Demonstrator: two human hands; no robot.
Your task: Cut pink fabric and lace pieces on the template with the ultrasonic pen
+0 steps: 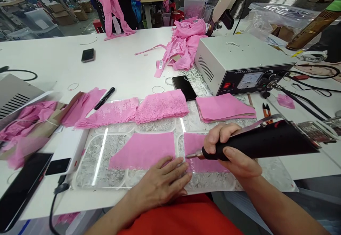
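My right hand (pixel 234 149) is wrapped round the black body of a handheld ultrasonic tool (pixel 266 142), its thumb below and fingers above. The tool's metal tip points left and meets the left edge of a pink fabric piece (pixel 193 140), partly hidden by the tool and hand. My left hand (pixel 166 180) lies flat, fingers stretched out, over the lower right corner of another pink fabric piece (pixel 149 148) with a slanted left side. Both pieces rest on a clear-topped panel (pixel 93 160). Behind them are two pink lace pieces (pixel 162 105) and a pink fabric stack (pixel 223 107).
A grey generator box (pixel 245 60) with cables stands at the back right. Around the table are a black phone (pixel 184 87), a marker (pixel 104 98), orange-handled cutters (pixel 266 112), a pink garment heap (pixel 186 44) and a white device (pixel 66 149). A person (pixel 117 0) stands opposite, holding pink fabric.
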